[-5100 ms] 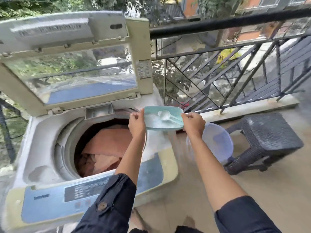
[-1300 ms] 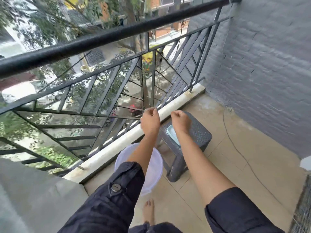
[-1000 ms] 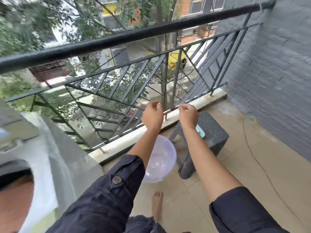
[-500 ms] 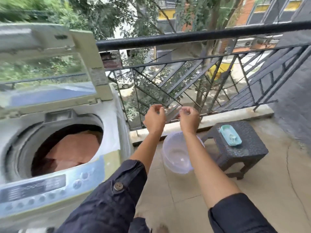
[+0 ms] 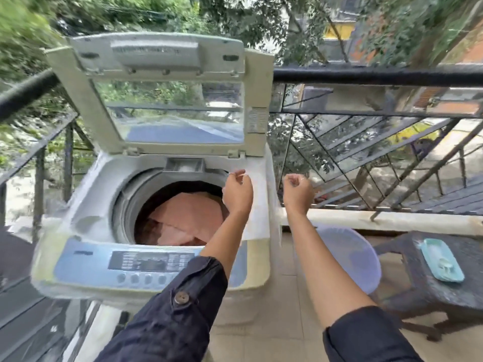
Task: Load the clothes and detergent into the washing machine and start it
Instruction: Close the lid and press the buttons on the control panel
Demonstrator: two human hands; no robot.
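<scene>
A top-loading washing machine (image 5: 86,231) stands with its lid (image 5: 167,95) raised upright. Pink and brown clothes (image 5: 188,220) fill the drum. A small detergent drawer (image 5: 184,165) sits at the back rim of the opening. My left hand (image 5: 237,193) hovers over the drum's right rim, fingers curled with nothing in them. My right hand (image 5: 298,192) is a loose fist just right of the machine, holding nothing. The teal detergent tub (image 5: 441,259) with its scoop lies on a dark stool at the right. The control panel (image 5: 151,262) runs along the machine's front.
A dark woven stool (image 5: 428,291) stands at the right with a clear plastic basin (image 5: 350,254) on the floor beside it. A black metal railing (image 5: 379,77) runs behind the machine and along the balcony edge. Tiled floor (image 5: 285,322) lies in front of the machine.
The detergent tub went from my hands to the stool. My view swung back left to the machine, and both hands moved from above the stool to the drum's right side.
</scene>
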